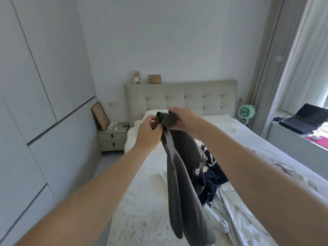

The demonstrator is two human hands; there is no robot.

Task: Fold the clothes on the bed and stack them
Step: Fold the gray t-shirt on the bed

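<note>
I hold a dark grey garment up in the air over the bed. My left hand and my right hand both grip its top edge close together, and the cloth hangs down long and bunched. Beneath it on the bed lies a crumpled navy garment with white trim. Pale white clothes are spread in a loose heap on the right half of the bed.
A padded headboard with pillows stands at the far end. A nightstand sits left of the bed, wardrobe doors line the left wall. A green fan, curtains and a laptop are on the right.
</note>
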